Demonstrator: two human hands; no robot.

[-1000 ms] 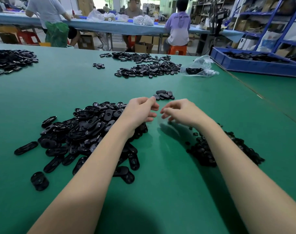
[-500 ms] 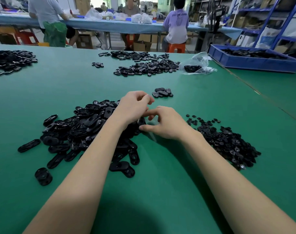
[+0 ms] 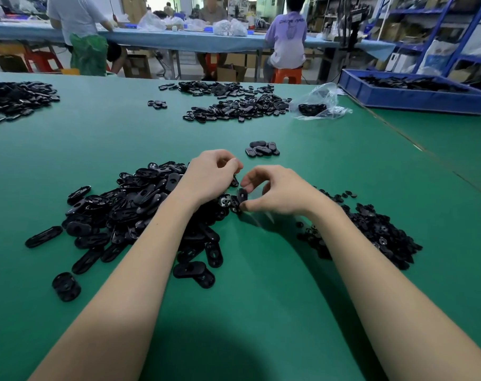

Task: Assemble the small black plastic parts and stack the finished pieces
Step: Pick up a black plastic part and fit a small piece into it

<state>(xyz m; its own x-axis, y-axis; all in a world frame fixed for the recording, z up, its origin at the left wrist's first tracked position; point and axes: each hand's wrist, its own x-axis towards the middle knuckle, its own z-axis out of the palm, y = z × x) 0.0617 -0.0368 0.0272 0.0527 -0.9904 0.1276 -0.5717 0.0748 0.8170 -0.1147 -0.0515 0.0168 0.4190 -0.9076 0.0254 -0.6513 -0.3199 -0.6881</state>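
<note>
On the green table, a small black part is pinched by the right hand beside the pile of oval pieces. The left hand is curled above that pile; whether its grip holds anything cannot be told. A heap of smaller parts is partly hidden by the right forearm. Finished pieces lie beyond.

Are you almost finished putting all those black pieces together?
Not nearly. A small finished stack sits ahead of the hands. The right hand pinches one oval piece; the left hand is curled above the big oval pile. That pile and the small-parts pile remain.
</note>
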